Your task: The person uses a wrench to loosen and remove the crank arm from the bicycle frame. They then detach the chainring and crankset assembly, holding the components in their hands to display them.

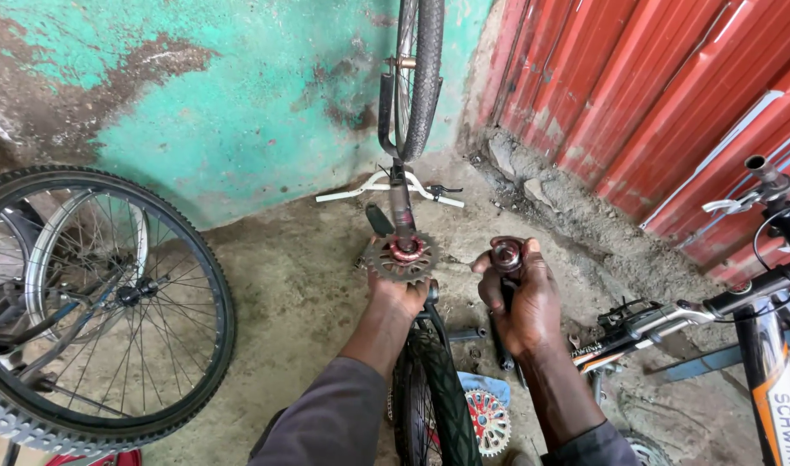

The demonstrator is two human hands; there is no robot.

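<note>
Sprocket (400,256) sits at frame centre on the bottom bracket of an upturned bicycle frame (402,203), rusty, teeth exposed. Left hand (398,293) is closed on its lower edge, at 6 o'clock of the sprocket. Right hand (523,302), at 3 o'clock of it, is wrapped tight round a dark crank arm (506,259), apart from the frame. Judged: the crank is off the bracket and no chain shows on the sprocket, so refitting remains. A loose wheel (102,302) leans at 9 o'clock.
</note>
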